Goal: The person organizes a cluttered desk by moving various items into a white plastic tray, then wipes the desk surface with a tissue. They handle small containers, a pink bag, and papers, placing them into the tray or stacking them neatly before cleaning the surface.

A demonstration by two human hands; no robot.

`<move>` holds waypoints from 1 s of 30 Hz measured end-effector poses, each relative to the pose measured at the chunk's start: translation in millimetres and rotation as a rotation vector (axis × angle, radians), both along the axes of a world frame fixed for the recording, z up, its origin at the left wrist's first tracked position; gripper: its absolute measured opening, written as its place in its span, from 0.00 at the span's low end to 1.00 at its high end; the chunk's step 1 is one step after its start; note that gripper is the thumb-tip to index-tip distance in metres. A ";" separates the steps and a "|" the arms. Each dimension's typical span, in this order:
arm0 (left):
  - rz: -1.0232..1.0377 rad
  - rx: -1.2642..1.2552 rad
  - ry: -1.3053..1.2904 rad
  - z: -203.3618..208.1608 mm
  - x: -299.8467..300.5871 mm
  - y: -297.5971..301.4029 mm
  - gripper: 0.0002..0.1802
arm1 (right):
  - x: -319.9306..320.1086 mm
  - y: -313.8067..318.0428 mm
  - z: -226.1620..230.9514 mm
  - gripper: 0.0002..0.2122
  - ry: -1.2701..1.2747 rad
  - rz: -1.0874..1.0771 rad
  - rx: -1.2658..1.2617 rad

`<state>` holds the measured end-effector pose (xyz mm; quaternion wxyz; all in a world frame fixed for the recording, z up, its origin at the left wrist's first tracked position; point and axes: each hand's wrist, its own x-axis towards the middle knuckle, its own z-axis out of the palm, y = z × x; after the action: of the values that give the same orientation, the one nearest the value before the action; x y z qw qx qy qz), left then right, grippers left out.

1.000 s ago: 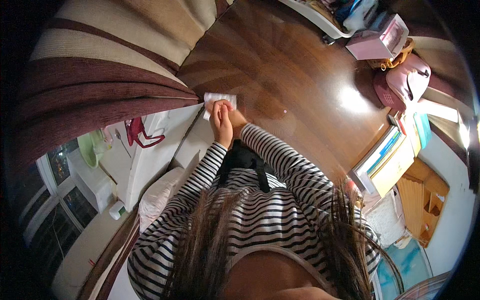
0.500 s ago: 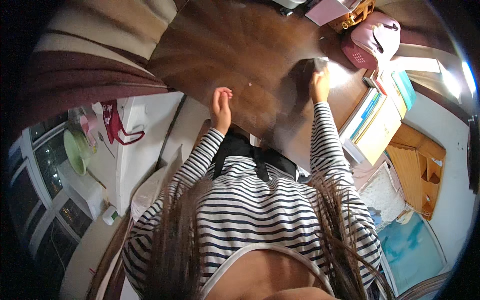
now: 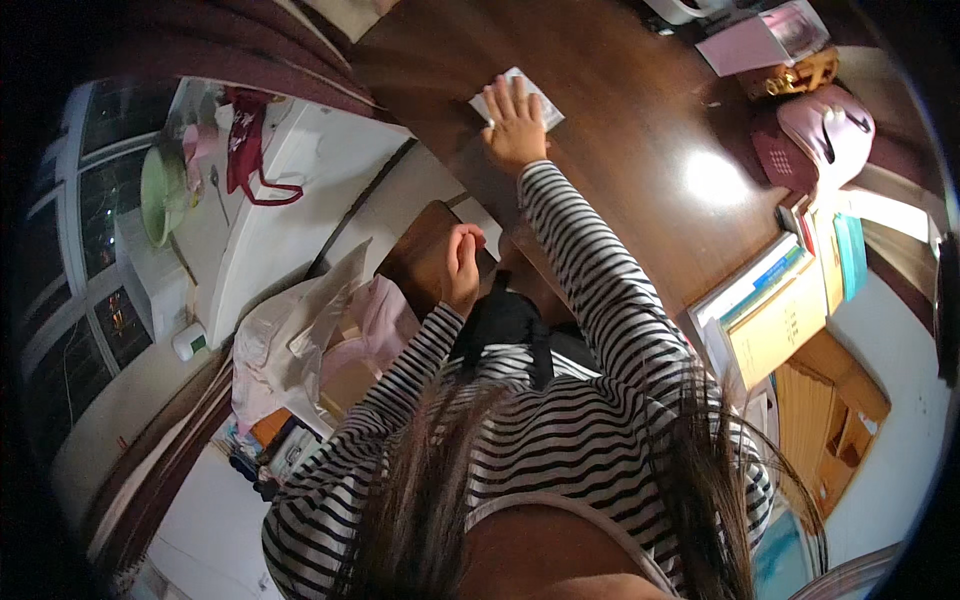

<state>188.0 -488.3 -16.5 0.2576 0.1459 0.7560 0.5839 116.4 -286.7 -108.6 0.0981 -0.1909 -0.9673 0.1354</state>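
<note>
My right hand (image 3: 517,130) lies flat near the far left of the dark wooden table (image 3: 610,170), fingers stretched out and spread. Beneath its palm and fingers is a folded white wipe (image 3: 547,112), pressed against the tabletop. Most of the wipe is covered by the hand; only its corners show. My left hand (image 3: 463,265) hovers by my lap, short of the table's near edge, with its fingers loosely curved and apart from the thumb. Nothing shows in it.
Books (image 3: 775,310) stand stacked along the table's right side. Behind them sit a pink bag (image 3: 825,135), a brown basket (image 3: 805,75) and a pink box (image 3: 745,45). A wooden stool or chair (image 3: 425,245) is at the left, near a white cabinet (image 3: 300,170) with a red strap hanging over it.
My right hand has gone from the table's right side to its far left with the wipe, flattening out on it. My left hand has dropped back toward my lap. The view has turned.
</note>
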 end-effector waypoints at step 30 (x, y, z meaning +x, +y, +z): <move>-0.513 0.143 -0.061 26.5 -41.4 108.3 0.13 | 249.6 53.6 -8.6 0.30 -0.253 -1.467 0.118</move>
<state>146.6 -380.0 10.0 0.4088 0.3330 0.6429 0.5556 366.0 -233.1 -117.2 0.0614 -0.7958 -0.6011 -0.0397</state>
